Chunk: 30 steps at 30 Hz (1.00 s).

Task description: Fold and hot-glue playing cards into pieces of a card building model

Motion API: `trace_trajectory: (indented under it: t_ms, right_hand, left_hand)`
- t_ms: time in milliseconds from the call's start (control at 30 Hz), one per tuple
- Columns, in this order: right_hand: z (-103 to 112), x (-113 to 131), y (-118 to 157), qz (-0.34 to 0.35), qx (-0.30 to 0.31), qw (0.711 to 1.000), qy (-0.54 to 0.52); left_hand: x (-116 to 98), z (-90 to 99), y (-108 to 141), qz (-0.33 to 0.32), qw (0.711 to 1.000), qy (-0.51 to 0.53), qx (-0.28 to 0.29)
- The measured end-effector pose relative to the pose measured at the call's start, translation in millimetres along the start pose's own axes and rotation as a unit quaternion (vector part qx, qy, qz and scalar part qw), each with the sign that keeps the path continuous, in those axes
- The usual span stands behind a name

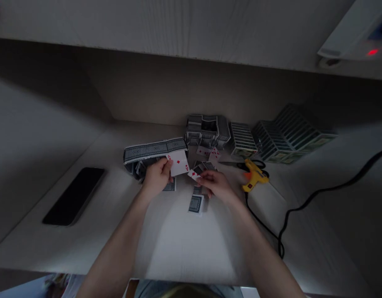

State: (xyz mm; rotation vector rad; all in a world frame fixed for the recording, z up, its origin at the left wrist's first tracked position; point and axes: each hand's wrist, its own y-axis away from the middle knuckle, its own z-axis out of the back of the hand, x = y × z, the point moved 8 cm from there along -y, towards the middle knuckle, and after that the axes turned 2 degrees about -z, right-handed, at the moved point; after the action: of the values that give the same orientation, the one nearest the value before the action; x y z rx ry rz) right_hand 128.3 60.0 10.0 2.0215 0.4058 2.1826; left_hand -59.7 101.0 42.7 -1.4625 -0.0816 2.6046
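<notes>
Pinched in my left hand (156, 177) is an ace of diamonds (179, 162), face up, in front of a long structure built of playing cards (155, 149). My right hand (218, 185) has its fingers closed on a smaller red-marked card (194, 175), a little right of the ace. Dark cards (205, 167) lie just beyond my right fingers. Nearer me, a face-down card (195, 204) lies on the table (191, 244). Two red-marked cards (214, 154) rest farther back.
A card-built car shape (206, 129) stands at the back, with stepped card structures (292, 134) to its right. A yellow glue gun (255, 176) with a black cable and black scissors (262, 164) lie right. A phone (74, 196) lies left. A shelf edge (191, 56) hangs overhead.
</notes>
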Motion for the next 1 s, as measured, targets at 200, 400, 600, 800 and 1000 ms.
trace_trajectory:
  t_ms: [200, 400, 600, 800, 1000]
  right_hand:
    - [24, 1, 15, -0.003, -0.043, 0.997, -0.06]
    - [16, 2, 21, -0.009, -0.037, 0.995, -0.091]
    - [20, -3, 19, -0.031, -0.053, 0.995, -0.081]
    - [23, -9, 16, -0.05, -0.076, 0.99, -0.107]
    - [22, -12, 16, -0.051, -0.083, 0.984, -0.151]
  left_hand:
    - [-4, -16.4, 2, -0.024, 0.998, -0.012, 0.061]
    - [-6, -36.4, 8, -0.04, 0.993, -0.012, 0.112]
    - [-14, -39.9, 11, -0.052, 0.992, -0.004, 0.119]
    - [-10, -42.3, 11, -0.057, 0.993, 0.001, 0.099]
    - [-10, -42.3, 11, -0.055, 0.994, 0.024, 0.09]
